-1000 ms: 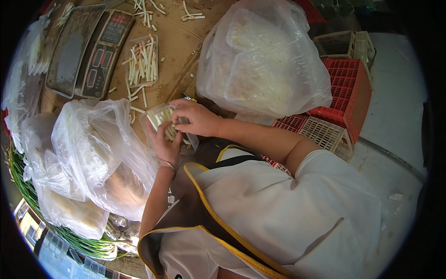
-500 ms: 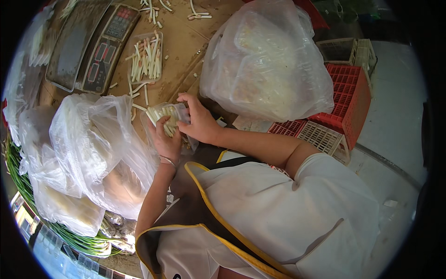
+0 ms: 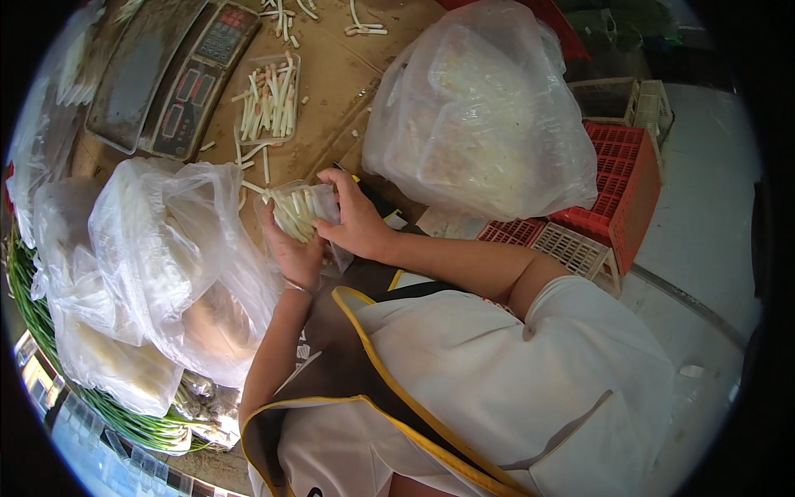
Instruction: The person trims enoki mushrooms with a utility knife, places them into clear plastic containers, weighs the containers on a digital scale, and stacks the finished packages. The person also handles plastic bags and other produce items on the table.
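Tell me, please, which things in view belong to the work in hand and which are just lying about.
Work in hand: left hand, right hand, and between them a clear tray with white stalks.

Seemingly just lying about: red crate, pale crate, green stalks.

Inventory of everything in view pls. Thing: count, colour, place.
Table: 1, brown, upper left
Container: 1, clear, centre left
Held stalks: several, white, in container
Tray: 1, clear, on table
Tray stalks: many, white, in tray
Loose stalks: several, white, around tray
Scale: 1, black and grey, left of tray
Large bag: 1, translucent, right of tray
Left bags: 2+, translucent, left of container
Green stalks: 1 bundle, green, lower left
Red crates: 2+, red, right
Pale crates: 2+, off-white, beside red crates
Floor: 1, grey, far right
Clothing: count unclear, white, yellow-edged, lower centre
Forearms: 2, bare, centre
Left hand: 1, bare, holding container
Right hand: 1, bare, holding container
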{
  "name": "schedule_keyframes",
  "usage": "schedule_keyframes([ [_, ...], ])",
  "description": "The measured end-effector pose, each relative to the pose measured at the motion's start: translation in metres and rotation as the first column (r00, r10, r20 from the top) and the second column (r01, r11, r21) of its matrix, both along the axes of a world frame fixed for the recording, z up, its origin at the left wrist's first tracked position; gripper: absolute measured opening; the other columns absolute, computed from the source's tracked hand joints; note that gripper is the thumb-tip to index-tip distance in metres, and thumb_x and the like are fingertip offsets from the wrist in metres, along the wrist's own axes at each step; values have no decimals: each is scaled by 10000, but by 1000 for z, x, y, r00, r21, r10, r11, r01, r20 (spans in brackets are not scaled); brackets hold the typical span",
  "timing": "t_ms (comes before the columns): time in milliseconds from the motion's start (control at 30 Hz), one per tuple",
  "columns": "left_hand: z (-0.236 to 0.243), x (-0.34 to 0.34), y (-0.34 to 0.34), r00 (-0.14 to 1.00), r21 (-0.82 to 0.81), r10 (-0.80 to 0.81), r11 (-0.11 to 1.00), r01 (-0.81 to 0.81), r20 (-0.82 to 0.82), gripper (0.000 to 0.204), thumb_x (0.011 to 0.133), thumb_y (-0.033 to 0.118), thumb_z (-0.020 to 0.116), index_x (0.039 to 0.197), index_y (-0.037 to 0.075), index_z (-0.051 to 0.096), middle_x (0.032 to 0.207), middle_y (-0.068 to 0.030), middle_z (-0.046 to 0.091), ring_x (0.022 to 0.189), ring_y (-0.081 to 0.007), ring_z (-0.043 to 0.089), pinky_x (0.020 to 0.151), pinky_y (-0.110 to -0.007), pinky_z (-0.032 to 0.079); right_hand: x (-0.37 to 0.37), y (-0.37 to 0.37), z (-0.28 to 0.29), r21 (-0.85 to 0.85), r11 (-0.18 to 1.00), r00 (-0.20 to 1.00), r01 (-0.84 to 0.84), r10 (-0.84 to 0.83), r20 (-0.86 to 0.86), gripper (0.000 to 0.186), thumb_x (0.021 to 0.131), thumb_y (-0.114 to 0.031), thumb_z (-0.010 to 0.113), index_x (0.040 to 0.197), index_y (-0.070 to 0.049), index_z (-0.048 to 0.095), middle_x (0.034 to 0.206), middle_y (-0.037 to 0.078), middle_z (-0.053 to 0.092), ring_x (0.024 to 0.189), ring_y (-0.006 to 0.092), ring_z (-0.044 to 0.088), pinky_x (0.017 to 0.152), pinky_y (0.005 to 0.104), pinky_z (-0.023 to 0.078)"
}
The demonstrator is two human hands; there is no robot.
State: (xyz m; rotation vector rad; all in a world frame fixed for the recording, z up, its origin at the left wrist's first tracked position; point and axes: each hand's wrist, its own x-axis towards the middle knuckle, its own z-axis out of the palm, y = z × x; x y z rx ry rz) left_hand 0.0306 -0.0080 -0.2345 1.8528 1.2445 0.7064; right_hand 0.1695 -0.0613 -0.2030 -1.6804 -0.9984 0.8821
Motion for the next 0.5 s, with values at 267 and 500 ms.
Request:
schedule_keyframes([
  [267,2,-1,2,1000,-108,11,994,-9,15,901,688,87,781,1440,1,292,1345,-198,436,1261,-352,444,1075,-423,351,0,4,16,-283,949,983,-137,95,-159,761,740,-157,676,1409,-73,324,1093,279,610,1002,441,608,893,437,492],
  [500,38,-3,5,978,111,116,985,-136,173,942,668,43,804,1441,-8,268,1426,-213,335,1349,-365,343,1149,-456,238,4,10,67,-54,996,982,-66,55,-182,758,780,-79,685,1449,-116,329,1154,122,606,979,190,594,814,326,496],
])
